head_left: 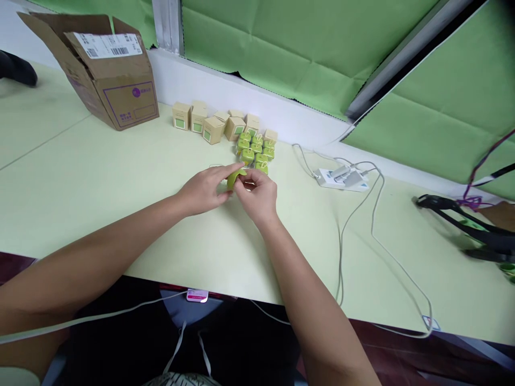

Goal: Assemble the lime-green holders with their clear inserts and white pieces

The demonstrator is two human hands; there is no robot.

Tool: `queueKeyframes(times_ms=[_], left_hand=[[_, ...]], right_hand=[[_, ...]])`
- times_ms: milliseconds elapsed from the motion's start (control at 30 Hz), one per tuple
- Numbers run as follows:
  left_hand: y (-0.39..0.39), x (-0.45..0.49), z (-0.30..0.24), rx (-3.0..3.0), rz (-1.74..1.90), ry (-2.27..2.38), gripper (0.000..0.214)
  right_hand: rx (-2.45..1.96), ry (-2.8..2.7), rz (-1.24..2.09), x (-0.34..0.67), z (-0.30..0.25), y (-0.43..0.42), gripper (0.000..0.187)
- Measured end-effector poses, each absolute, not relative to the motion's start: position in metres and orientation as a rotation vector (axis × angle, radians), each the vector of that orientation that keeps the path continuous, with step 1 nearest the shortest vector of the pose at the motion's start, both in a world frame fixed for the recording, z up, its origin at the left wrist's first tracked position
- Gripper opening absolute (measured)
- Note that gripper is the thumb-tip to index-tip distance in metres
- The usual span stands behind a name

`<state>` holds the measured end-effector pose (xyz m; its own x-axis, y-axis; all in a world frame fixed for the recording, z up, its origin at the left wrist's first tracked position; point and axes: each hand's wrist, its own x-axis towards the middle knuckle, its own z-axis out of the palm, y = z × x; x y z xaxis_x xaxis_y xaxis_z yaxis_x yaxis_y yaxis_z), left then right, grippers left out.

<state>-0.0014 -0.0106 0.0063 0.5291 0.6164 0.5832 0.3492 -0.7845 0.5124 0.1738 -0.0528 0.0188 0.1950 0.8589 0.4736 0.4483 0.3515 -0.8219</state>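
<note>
Over the table, my left hand (204,190) grips a small green-topped container (232,180) between its thumb and fingers. My right hand (259,197) pinches the same piece from the other side, its fingertips curled against the green top. Fingers hide much of the container, and its lower part is hard to make out. Just beyond my hands stands a tight cluster of similar small containers with glossy green tops (256,148) and pale loops on them.
Several small cardboard boxes (213,130) line the wall behind the cluster. A large open carton (124,102) stands at the back left. To the right lie a white power strip (341,179) and loose cables (374,225); a black object (475,225) sits farther right.
</note>
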Motion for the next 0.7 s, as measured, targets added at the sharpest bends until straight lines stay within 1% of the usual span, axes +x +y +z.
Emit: queueKeyframes(times_ms=[133,333,700], left_hand=[[-0.0095,-0.0010,0.0078,2.482,1.208,0.718,0.054],[-0.0078,-0.0010,0.0112,2.459,1.303,0.670,0.050],[-0.0086,-0.0025,0.0132,2.405,1.314,0.713,0.048]], right_hand=[[-1.256,-1.475,0.353,0.1705,0.0201,-0.0553,0.009],[-1.238,-1.482,0.368,0.1697,0.0188,-0.0559,0.010],[-1.217,-1.439,0.403,0.1719,0.0136,-0.0554,0.013]])
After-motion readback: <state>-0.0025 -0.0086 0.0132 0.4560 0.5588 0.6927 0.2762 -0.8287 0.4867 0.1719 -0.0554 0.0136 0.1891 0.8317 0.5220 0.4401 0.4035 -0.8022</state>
